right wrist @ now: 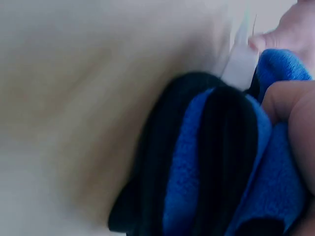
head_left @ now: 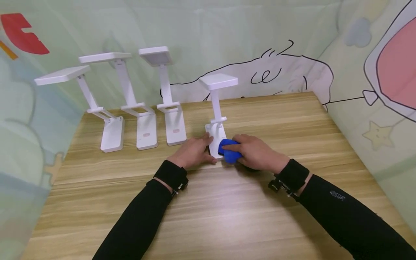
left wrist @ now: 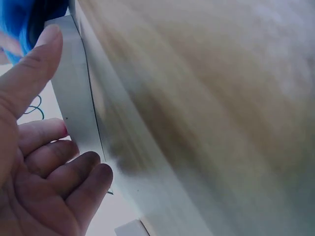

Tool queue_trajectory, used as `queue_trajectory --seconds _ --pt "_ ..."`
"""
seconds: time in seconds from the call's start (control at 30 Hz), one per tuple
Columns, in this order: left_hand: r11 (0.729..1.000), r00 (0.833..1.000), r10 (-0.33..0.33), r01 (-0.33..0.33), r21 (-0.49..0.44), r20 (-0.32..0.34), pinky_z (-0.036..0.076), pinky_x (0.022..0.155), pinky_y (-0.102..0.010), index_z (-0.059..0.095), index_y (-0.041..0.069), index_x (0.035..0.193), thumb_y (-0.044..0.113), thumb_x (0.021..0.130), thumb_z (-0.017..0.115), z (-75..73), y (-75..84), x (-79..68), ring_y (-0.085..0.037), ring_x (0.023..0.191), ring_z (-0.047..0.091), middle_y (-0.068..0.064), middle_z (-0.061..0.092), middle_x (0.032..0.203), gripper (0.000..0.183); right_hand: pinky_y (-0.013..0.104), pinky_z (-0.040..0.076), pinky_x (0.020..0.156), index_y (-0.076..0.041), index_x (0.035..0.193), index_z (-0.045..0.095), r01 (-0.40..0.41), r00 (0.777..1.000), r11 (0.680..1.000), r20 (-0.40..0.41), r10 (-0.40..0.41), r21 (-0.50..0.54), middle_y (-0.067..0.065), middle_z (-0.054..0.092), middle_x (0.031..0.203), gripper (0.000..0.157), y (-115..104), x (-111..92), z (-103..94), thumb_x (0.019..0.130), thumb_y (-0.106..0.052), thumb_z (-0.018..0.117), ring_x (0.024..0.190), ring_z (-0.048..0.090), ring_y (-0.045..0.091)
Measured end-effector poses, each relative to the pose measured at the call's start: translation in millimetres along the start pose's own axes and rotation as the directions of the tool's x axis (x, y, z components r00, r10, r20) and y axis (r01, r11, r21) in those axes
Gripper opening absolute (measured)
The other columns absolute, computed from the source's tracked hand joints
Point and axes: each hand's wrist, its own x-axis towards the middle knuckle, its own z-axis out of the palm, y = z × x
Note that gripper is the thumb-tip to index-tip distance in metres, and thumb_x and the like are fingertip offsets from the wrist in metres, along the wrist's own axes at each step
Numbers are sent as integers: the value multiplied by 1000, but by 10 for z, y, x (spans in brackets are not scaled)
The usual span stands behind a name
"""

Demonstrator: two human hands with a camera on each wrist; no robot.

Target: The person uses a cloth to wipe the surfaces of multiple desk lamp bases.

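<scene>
A white folding desk lamp [head_left: 214, 141] stands in front of me, its flat head raised on the arm. My left hand [head_left: 194, 150] grips the left and front edges of its base. In the left wrist view the thumb lies at one end of the base's side [left wrist: 74, 81], with the curled fingertips toward the other. My right hand [head_left: 255, 151] holds a folded blue cloth [head_left: 231, 156] against the base's top at its front right. Close up in the right wrist view, the fluffy cloth [right wrist: 182, 191] has black edging and is bunched under the fingers.
Three more white desk lamps stand unfolded in a row to the left: one far left [head_left: 112, 135], one in the middle [head_left: 146, 131], one nearer [head_left: 175, 126]. The wooden table [head_left: 211, 216] ends at a cartoon-printed backdrop [head_left: 260, 21] behind and at both sides.
</scene>
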Motion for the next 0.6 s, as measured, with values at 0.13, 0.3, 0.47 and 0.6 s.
queue_trajectory --seconds 0.13,0.3,0.47,0.6 --pt "1000 1000 -10 10 6 8 43 104 -39 39 10 147 51 80 74 -4 -8 12 -28 131 44 -18 33 154 86 46 51 83 -17 133 60 -89 996 995 -18 89 -38 12 58 106 50 66 211 13 84 -18 72 94 54 26" --pt "1000 1000 9 -9 12 3 44 103 -39 40 10 147 51 80 73 4 -20 22 -30 129 47 -19 34 153 85 48 53 80 -14 131 61 -75 996 987 -52 68 -140 16 58 109 50 -69 284 41 82 -18 72 96 57 31" --pt "1000 1000 12 -12 1 -1 43 105 -39 39 9 147 52 80 73 13 -24 22 -29 130 45 -18 34 153 87 43 52 79 -18 130 62 68 997 993 -27 -71 -91 11 59 109 50 -156 84 22 81 -22 75 93 54 26" --pt "1000 1000 13 -13 5 -3 43 104 -38 39 8 147 52 80 73 14 -15 27 -28 130 45 -18 34 154 88 42 51 84 -19 130 63 42 999 999 -2 -42 6 10 59 110 53 -40 -9 -12 79 -15 76 95 53 23"
